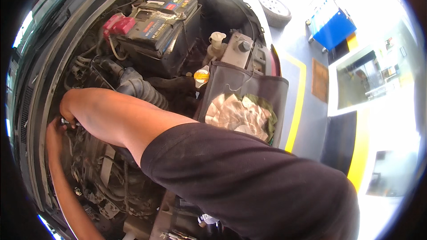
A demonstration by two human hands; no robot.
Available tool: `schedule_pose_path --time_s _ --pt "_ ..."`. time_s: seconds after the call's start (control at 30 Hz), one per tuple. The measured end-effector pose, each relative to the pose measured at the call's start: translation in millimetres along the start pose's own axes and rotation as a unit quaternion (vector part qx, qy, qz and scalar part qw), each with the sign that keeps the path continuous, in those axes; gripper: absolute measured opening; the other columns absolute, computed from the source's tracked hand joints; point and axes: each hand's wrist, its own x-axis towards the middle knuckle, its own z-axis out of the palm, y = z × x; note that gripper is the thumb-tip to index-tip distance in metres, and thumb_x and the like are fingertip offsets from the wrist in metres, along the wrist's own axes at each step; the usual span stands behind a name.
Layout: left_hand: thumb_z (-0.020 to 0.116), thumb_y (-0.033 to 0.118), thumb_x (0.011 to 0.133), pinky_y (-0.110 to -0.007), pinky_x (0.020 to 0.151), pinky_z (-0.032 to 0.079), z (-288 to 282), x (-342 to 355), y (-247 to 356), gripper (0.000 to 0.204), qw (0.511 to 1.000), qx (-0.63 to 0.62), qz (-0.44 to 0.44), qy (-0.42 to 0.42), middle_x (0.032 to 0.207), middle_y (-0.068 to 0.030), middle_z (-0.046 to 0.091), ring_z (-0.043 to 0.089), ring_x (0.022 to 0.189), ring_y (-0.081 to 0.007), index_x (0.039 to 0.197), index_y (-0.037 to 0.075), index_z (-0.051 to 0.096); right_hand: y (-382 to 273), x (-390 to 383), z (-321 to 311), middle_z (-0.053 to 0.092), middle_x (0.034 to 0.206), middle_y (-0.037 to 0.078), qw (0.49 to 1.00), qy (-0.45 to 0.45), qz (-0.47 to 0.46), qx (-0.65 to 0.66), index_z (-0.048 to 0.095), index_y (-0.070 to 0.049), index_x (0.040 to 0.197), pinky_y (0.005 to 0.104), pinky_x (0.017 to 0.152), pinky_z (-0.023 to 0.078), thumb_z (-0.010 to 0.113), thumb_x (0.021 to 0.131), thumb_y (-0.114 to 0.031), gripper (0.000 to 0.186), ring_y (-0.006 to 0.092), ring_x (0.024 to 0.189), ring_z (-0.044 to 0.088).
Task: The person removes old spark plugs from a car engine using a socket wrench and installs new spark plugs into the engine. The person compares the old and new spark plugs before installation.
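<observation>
Both hands reach deep into the car's engine bay at its left edge. My right hand [67,109] has its fingers bent down around a small metallic piece [65,121], too hidden to name. Just below, my left hand [55,129] is raised to the same piece with its fingers curled, partly hidden. Dark hoses and wiring [111,182] lie below my right forearm. A ribbed grey air hose [147,95] runs just above that forearm.
A battery [155,26] with a red terminal cover [118,26] sits above. A dark cover [240,73] with crumpled tan and green material [235,111] hangs right of the bay. Beyond are a tire [280,18], a blue wheeled cart [329,24] and a yellow floor line [294,129].
</observation>
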Motion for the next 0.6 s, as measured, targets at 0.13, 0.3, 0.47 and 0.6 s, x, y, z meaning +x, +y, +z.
schedule_pose_path --time_s 0.13,0.3,0.47,0.6 --pt "0.060 0.008 0.086 -0.039 0.074 0.047 -15 8 47 0.031 0.973 0.151 -0.115 -0.134 0.095 -0.0220 0.065 0.062 0.086 -0.0300 0.114 -0.006 0.062 12 9 0 0.071 0.094 0.007 1.000 0.002 0.003 0.015 0.069 -0.005 0.102 0.0370 0.076 0.054 0.071 0.086 -0.035 0.034 0.0186 0.084 0.068" --pt "0.065 0.015 0.085 -0.040 0.086 0.047 -18 -2 26 0.041 0.988 0.115 0.016 -0.105 0.108 -0.0218 0.065 0.063 0.101 -0.0296 0.122 -0.003 0.060 11 53 3 0.071 0.089 0.007 1.000 -0.002 -0.021 -0.003 0.068 -0.003 0.099 0.0359 0.073 0.056 0.069 0.089 -0.034 0.034 0.0179 0.079 0.069" --pt "0.065 0.009 0.083 -0.042 0.097 0.045 -12 17 33 0.048 0.987 0.098 0.006 -0.127 0.123 -0.0188 0.063 0.059 0.114 -0.0351 0.129 0.000 0.056 19 45 3 0.071 0.084 0.007 0.995 -0.048 -0.027 -0.087 0.067 0.000 0.097 0.0348 0.069 0.058 0.067 0.091 -0.034 0.034 0.0171 0.074 0.069" --pt "0.071 0.032 0.081 -0.045 0.074 0.050 -7 39 33 0.037 0.972 0.135 -0.073 -0.176 0.097 -0.0178 0.069 0.065 0.085 -0.0327 0.108 0.008 0.069 31 27 3 0.072 0.091 0.009 0.997 0.009 -0.009 0.080 0.070 -0.007 0.103 0.0334 0.067 0.056 0.066 0.089 -0.036 0.032 0.0168 0.076 0.069"
